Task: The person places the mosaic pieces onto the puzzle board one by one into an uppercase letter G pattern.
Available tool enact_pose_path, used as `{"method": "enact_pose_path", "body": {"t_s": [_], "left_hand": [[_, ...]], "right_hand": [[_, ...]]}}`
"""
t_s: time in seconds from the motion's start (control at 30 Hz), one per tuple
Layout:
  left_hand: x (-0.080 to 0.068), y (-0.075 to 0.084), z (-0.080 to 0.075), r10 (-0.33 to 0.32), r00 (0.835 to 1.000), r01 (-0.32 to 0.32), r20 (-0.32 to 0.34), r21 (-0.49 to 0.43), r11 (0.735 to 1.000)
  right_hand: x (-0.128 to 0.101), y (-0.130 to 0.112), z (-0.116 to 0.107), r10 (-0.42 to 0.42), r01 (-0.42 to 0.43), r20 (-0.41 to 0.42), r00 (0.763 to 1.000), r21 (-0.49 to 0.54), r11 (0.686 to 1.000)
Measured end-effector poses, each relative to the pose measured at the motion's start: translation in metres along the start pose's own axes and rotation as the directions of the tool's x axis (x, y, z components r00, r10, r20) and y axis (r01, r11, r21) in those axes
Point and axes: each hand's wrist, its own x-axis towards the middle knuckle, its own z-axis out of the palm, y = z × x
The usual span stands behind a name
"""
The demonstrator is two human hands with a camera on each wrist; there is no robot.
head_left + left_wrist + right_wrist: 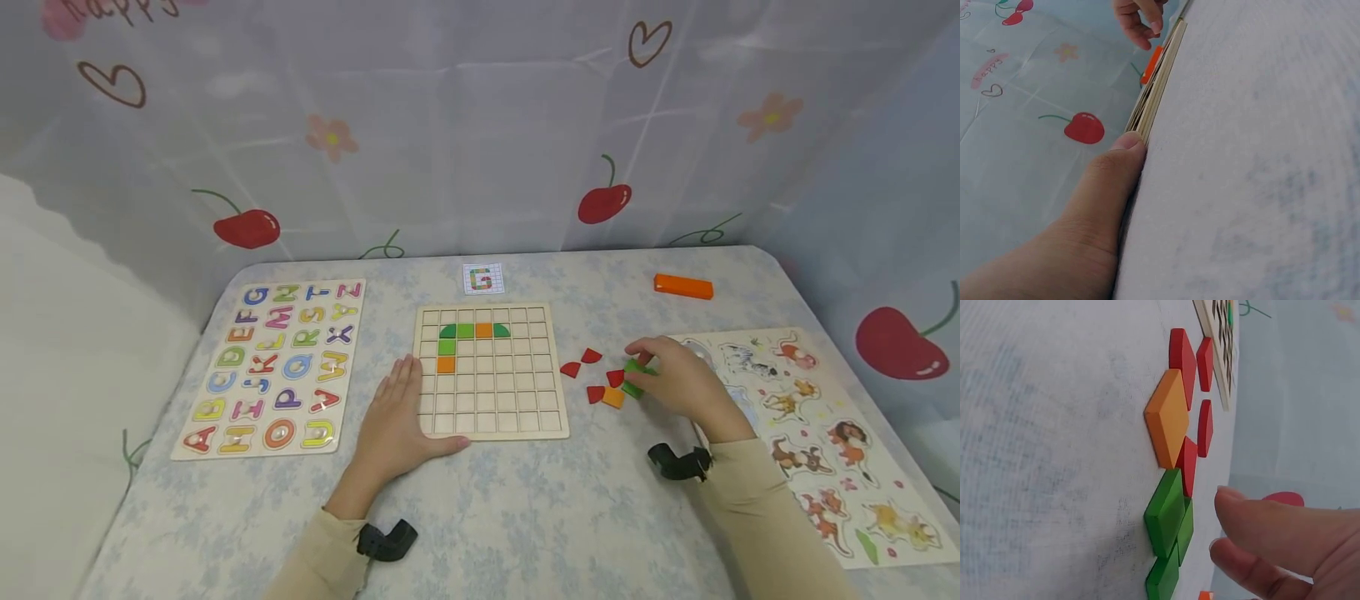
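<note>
A wooden grid board lies mid-table, with green and orange pieces set in a row near its top and down one column on its left. My left hand rests at the board's lower left corner, fingers straight along the left side and thumb against the front edge. Over a small group of green blocks hovers my right hand; in the right wrist view its thumb and fingertip are apart from the blocks. Beside them lie an orange square and several red quarter-round pieces.
A small pattern card lies behind the board. On the left is an alphabet puzzle; on the right, an animal puzzle under my right forearm. An orange box-like bar sits at the back right. A printed curtain hangs behind the table.
</note>
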Motion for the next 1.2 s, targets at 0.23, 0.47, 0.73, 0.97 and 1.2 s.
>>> {"method": "enact_pose_path", "body": {"t_s": [0.23,0.47,0.73,0.97,1.2], "left_hand": [[0.0004,-0.0011,0.0001,-0.006,1.000,0.006,0.005,-0.001,1.000],[0.0005,0.0001,0.0007,-0.009,1.000,0.009,0.026,0.004,1.000],[0.0011,0.0008,-0.0009,-0.002,1.000,0.001,0.028,0.007,1.000],[0.0027,0.0005,-0.0018,0.004,1.000,-0.004,0.009,0.009,1.000],[0.0004,0.0010,-0.0027,-0.006,1.000,0.006,0.016,0.003,1.000]], "right_hand": [[0.0053,0.0031,0.0048,0.021,-0.020,0.014,1.000,-0.041,0.999],[0.0073,0.0054,0.0077,0.080,-0.079,0.000,0.997,-0.052,0.995],[0.0079,0.0075,0.0062,0.069,-0.068,0.005,0.998,-0.094,0.993],[0.0082,0.0067,0.0049,0.039,-0.039,-0.007,0.999,-0.057,0.998],[0.0090,0.0062,0.0062,0.040,-0.039,0.019,0.999,-0.021,0.999]]}}
